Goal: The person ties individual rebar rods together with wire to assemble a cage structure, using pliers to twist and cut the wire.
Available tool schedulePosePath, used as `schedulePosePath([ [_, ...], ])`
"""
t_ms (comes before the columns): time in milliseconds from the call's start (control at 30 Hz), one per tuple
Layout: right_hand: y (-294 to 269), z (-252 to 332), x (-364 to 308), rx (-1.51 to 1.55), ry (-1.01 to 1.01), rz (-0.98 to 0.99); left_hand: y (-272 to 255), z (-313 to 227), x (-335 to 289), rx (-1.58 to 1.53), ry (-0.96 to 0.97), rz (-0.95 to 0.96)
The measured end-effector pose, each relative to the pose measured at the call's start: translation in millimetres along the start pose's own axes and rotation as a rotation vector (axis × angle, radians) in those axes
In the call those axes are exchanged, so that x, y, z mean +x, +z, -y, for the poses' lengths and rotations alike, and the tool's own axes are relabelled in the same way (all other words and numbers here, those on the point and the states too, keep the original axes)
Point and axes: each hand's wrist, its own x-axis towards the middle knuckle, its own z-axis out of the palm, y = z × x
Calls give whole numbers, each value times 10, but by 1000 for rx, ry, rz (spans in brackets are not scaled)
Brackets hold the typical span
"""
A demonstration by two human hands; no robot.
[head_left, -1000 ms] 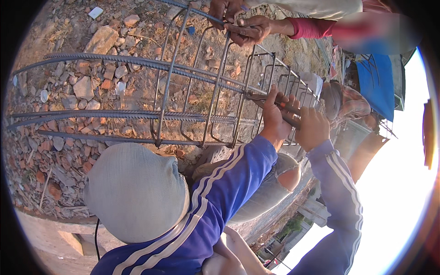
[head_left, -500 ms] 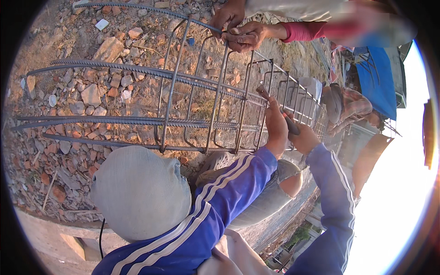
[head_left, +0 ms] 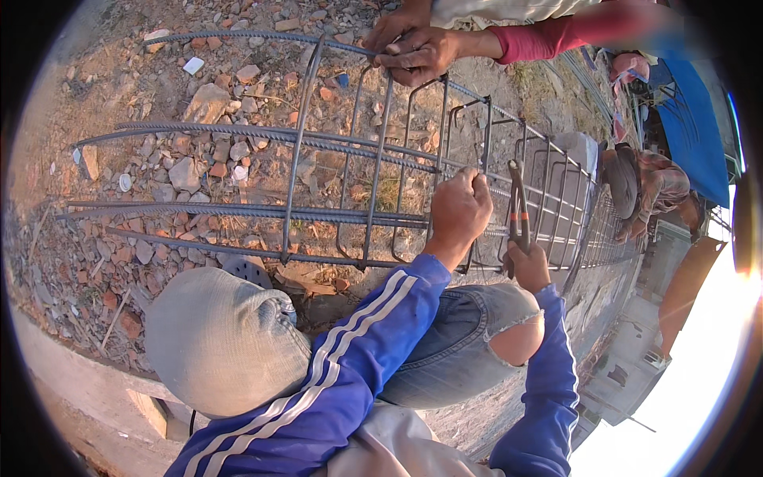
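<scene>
left hand [head_left: 461, 210] curled at rebar cage [head_left: 370, 216], contents unclear | right hand [head_left: 528, 265] gripping pliers [head_left: 524, 230]

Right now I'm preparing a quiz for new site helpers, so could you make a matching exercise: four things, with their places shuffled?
1. Steel pliers with orange-banded handles
2. Large blue sheet
3. Torn grey-blue denim trouser leg
4. Pinkish-red sleeve

A. On a co-worker's arm, near the top edge
B. Between two white-striped blue sleeves
C. In the wearer's right grip
D. Far upper right

Pairs: 1-C, 2-D, 3-B, 4-A

There's one rebar cage [head_left: 379, 149] and one pincer tool [head_left: 518, 188].
</scene>
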Motion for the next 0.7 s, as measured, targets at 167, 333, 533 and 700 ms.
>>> schedulePosePath([
  [167,110,-266,-25,-404,-162,-254,-34,-226,96,-504,-81,120],
  [333,-300,961,-180,27,-677,-197,-68,-461,99,-832,11,139],
  [533,148,2104,193,-257,-923,69,-297,-406,241,-1139,-37,-36],
  [700,378,2322,675,-765,-900,-23,-401,-232,112,-983,-321,-290],
])
